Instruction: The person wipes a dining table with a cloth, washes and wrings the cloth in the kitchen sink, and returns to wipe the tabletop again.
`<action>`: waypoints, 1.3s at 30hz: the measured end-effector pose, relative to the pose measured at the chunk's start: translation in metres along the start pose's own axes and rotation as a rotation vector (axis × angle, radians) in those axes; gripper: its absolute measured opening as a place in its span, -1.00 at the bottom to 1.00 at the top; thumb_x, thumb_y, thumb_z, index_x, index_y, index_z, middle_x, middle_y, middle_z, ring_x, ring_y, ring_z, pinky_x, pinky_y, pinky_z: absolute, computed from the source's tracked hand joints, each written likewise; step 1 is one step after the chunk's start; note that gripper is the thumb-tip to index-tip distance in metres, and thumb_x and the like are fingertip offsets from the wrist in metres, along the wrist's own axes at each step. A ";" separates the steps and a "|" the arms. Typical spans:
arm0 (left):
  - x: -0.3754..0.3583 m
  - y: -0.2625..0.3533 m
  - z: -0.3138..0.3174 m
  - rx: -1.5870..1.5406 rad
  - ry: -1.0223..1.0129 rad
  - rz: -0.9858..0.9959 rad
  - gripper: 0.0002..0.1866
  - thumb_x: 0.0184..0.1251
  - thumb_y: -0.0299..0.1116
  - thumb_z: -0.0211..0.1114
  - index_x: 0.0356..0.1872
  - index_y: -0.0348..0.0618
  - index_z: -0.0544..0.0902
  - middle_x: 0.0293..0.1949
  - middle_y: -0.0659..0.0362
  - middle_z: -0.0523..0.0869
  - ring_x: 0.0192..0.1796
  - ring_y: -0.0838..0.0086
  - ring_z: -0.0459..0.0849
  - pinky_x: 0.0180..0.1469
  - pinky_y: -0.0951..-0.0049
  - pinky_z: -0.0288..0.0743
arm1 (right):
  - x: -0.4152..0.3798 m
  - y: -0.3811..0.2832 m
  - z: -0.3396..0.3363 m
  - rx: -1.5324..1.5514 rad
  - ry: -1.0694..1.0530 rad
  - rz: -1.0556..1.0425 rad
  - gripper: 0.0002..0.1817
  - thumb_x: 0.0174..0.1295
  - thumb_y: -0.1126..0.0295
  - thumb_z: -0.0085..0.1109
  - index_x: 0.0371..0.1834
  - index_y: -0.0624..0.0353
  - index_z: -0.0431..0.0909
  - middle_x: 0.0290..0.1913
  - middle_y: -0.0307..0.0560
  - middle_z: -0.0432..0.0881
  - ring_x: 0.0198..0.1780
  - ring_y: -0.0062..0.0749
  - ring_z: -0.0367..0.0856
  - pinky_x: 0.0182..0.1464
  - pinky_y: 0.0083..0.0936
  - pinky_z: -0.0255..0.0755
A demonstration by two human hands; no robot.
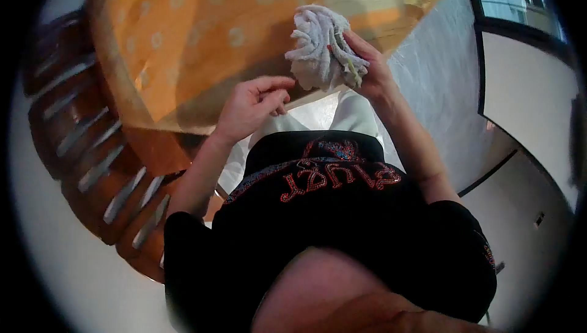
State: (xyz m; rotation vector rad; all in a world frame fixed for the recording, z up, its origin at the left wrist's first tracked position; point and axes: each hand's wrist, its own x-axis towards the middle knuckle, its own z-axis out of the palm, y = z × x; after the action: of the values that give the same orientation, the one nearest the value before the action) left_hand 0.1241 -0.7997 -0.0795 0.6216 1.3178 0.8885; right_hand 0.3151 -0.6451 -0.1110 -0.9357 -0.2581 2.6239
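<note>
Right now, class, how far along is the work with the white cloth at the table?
Done: the white cloth is bunched up in the right hand. In hand: it is held above the edge of the orange tablecloth, the left hand empty beside it. Left: it is not touching the table.

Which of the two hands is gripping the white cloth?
The right hand: its fingers are closed around the bunched white cloth above the orange tablecloth. The left hand holds nothing, fingers curled just beside the cloth's lower edge.
</note>
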 end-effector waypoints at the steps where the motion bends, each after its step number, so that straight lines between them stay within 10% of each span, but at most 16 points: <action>1: 0.010 0.012 0.021 0.091 0.060 0.110 -0.76 0.22 -0.48 0.16 -0.10 -0.28 0.58 -0.38 0.20 0.59 -0.40 0.60 0.56 -0.36 0.58 0.45 | -0.011 -0.009 -0.015 0.035 -0.043 -0.016 -0.53 0.27 0.23 0.00 0.19 0.22 0.30 0.09 -0.08 0.48 0.06 -0.30 0.50 0.11 -0.35 0.41; 6: 0.121 0.089 0.158 0.768 0.229 0.885 -0.73 0.01 -0.53 0.31 -0.19 -0.13 0.63 -0.44 0.11 0.53 -0.45 0.39 0.56 -0.43 0.49 0.41 | -0.060 -0.103 -0.094 0.170 -0.095 -0.108 -0.60 0.27 0.22 0.00 0.11 0.18 0.39 0.00 -0.14 0.54 -0.04 -0.36 0.55 0.00 -0.35 0.48; 20: 0.261 0.238 0.425 1.116 -0.017 1.103 -0.85 0.01 -0.48 0.29 -0.34 -0.13 0.62 -0.47 0.17 0.52 -0.43 0.31 0.57 -0.43 0.40 0.44 | -0.226 -0.350 -0.168 0.043 0.073 -0.306 -0.70 0.32 0.27 -0.06 0.00 0.21 0.42 -0.11 -0.13 0.57 -0.13 -0.46 0.58 -0.07 -0.50 0.50; 28: 0.341 0.375 0.370 1.222 -0.078 1.287 -0.84 -0.05 -0.52 0.24 -0.36 -0.21 0.56 -0.51 0.12 0.49 -0.46 0.29 0.56 -0.44 0.39 0.44 | -0.144 -0.480 -0.096 0.074 -0.106 -0.246 -0.65 0.32 0.30 -0.07 0.09 0.24 0.36 -0.04 -0.11 0.54 -0.06 -0.42 0.56 0.01 -0.43 0.48; 39: 0.610 0.522 0.495 1.121 -0.360 1.194 -0.92 0.09 -0.47 0.19 -0.38 -0.19 0.53 -0.45 0.09 0.52 -0.39 0.20 0.58 -0.39 0.32 0.45 | -0.137 -0.764 -0.196 0.149 0.022 -0.376 -0.57 0.32 0.25 -0.08 0.16 0.29 0.29 0.07 0.02 0.48 0.05 -0.21 0.51 0.11 -0.21 0.42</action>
State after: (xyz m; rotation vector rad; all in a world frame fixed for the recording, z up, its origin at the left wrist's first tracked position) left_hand 0.5164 0.0401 0.0967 2.4776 0.9393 0.7807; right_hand 0.7353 0.0206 0.0323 -0.7802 -0.2063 2.2531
